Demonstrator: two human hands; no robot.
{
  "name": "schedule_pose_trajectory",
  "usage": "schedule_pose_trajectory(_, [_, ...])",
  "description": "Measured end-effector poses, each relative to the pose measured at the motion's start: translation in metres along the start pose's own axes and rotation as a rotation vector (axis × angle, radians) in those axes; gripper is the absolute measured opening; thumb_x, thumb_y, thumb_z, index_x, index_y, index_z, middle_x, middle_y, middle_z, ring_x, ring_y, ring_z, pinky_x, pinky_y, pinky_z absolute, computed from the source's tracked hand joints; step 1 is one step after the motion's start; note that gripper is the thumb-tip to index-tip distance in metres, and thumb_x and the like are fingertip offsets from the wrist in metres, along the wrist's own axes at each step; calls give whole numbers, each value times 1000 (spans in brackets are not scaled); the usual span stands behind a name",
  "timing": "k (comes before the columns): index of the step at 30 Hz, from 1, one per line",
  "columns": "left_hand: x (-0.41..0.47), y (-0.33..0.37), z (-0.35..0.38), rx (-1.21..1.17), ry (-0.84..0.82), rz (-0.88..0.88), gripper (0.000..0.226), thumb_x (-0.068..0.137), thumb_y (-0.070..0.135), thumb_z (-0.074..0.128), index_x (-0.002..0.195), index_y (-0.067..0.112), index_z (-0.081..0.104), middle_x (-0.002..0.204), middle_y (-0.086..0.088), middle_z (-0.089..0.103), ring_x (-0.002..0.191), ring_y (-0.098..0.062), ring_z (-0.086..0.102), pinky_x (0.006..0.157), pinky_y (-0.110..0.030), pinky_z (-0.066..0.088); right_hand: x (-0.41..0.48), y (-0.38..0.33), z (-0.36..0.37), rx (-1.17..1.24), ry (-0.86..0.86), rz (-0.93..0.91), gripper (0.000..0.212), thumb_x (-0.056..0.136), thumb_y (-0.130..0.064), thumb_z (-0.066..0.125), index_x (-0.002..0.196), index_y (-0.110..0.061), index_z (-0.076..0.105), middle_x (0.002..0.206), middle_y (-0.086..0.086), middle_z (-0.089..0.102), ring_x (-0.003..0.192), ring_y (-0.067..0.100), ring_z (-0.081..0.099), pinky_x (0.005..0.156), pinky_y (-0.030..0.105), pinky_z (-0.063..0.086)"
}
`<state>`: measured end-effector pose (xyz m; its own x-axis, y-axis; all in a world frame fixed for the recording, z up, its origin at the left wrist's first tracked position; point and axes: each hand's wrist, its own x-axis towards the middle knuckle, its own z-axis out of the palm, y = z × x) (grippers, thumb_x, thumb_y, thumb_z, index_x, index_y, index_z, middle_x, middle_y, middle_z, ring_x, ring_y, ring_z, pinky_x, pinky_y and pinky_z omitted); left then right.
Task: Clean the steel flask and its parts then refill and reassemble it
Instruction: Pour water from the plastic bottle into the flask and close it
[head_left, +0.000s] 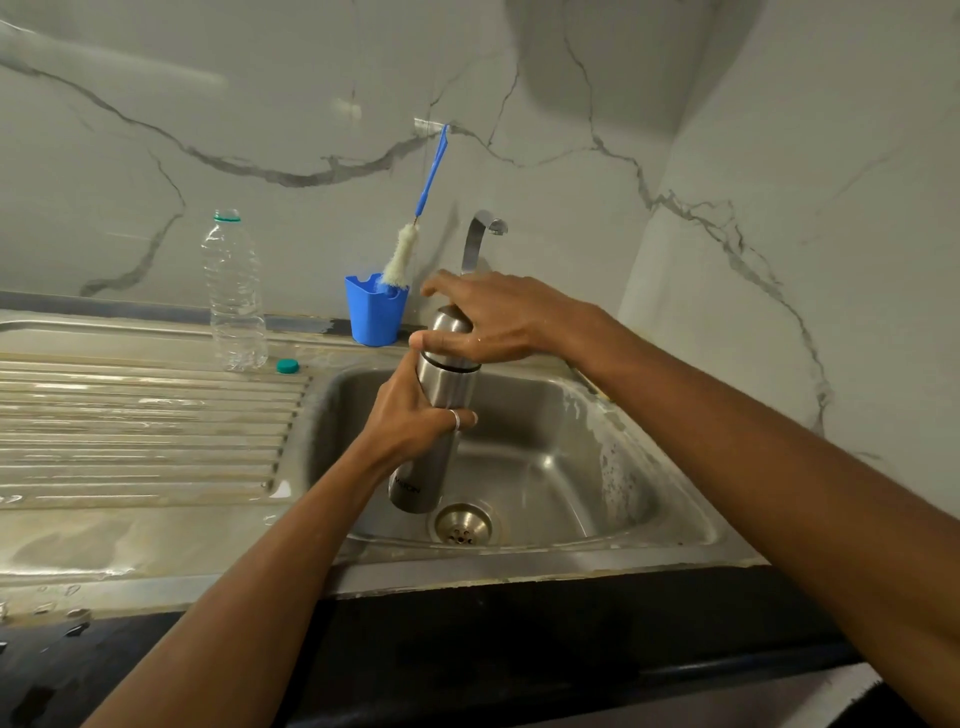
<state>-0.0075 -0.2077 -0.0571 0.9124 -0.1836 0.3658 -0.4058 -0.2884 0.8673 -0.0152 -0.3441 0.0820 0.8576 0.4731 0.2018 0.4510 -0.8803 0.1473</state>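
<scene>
A tall steel flask (441, 395) is held upright over the sink basin (545, 467), its base just above the drain (463, 524). My left hand (415, 415) grips the flask's body around the middle; a ring shows on one finger. My right hand (488, 317) grips the steel cap (448, 328) on top of the flask, thumb at the seam between cap and body. The tap spout (480, 239) rises just behind my right hand. No water is seen running.
A blue cup (375, 312) holding a bottle brush (410, 244) stands behind the sink. An uncapped clear plastic bottle (234, 296) and its teal cap (287, 366) sit on the wet ribbed drainboard (145, 426) at left. Marble walls close in behind and at right.
</scene>
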Motion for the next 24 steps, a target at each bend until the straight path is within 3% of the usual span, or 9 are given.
schedule_pose_trajectory(2, [-1, 1, 1, 16, -17, -2, 75, 72, 19, 88, 134, 20, 47, 112, 4, 63, 92, -4, 60, 67, -12, 41, -1, 2, 8, -102, 66, -132, 63, 93, -74, 43, 141, -33, 47, 127, -4, 66, 106, 19, 62, 78, 34, 41])
schedule_pose_trajectory(5, [-1, 0, 4, 22, -33, -17, 75, 71, 22, 89, 133, 17, 47, 111, 3, 62, 94, -9, 61, 69, -17, 45, 4, 5, 20, -188, 111, -177, 57, 94, -75, 36, 115, -27, 61, 102, -4, 71, 88, 21, 65, 69, 34, 46])
schedule_pose_trajectory(8, [0, 1, 5, 17, -22, -1, 79, 72, 20, 88, 138, 19, 46, 111, 2, 65, 93, -9, 62, 68, -16, 44, 7, 3, 27, -136, 215, -150, 46, 95, -65, 39, 84, -24, 56, 72, -8, 58, 70, 20, 58, 60, 32, 42])
schedule_pose_trajectory(10, [0, 1, 6, 18, 6, 2, 77, 72, 18, 87, 137, 20, 46, 111, 1, 66, 91, -8, 62, 66, -14, 42, 9, 1, 31, -93, 253, -100, 34, 98, -50, 47, 77, -24, 55, 64, -10, 48, 66, 20, 54, 56, 29, 32])
schedule_pose_trajectory(12, [-1, 1, 6, 24, 33, -3, 76, 72, 17, 87, 136, 18, 46, 112, 0, 65, 90, -7, 61, 65, -13, 41, 12, -2, 33, -70, 266, -33, 34, 99, -44, 49, 79, -20, 63, 61, -10, 44, 64, 21, 52, 54, 28, 29])
schedule_pose_trajectory(15, [-1, 0, 5, 42, 68, -16, 71, 72, 17, 87, 130, 15, 47, 111, -2, 64, 86, -7, 60, 63, -14, 41, 16, -8, 34, -74, 284, 21, 39, 98, -45, 45, 83, -17, 69, 67, -2, 53, 68, 23, 57, 58, 31, 41])
schedule_pose_trajectory(19, [-2, 2, 3, 81, 117, 6, 63, 74, 15, 86, 124, 12, 48, 105, 0, 62, 80, -2, 56, 61, -10, 37, 18, -18, 30, -73, 317, 106, 41, 97, -41, 43, 62, -21, 47, 63, -3, 46, 67, 24, 56, 63, 35, 46])
schedule_pose_trajectory(24, [-3, 10, 4, 51, 141, 16, 60, 75, 13, 85, 122, 11, 48, 102, -1, 61, 79, -4, 57, 62, -13, 38, 20, -25, 19, -95, 341, 188, 43, 99, -39, 43, 59, -25, 34, 60, -3, 40, 53, 12, 40, 62, 33, 41])
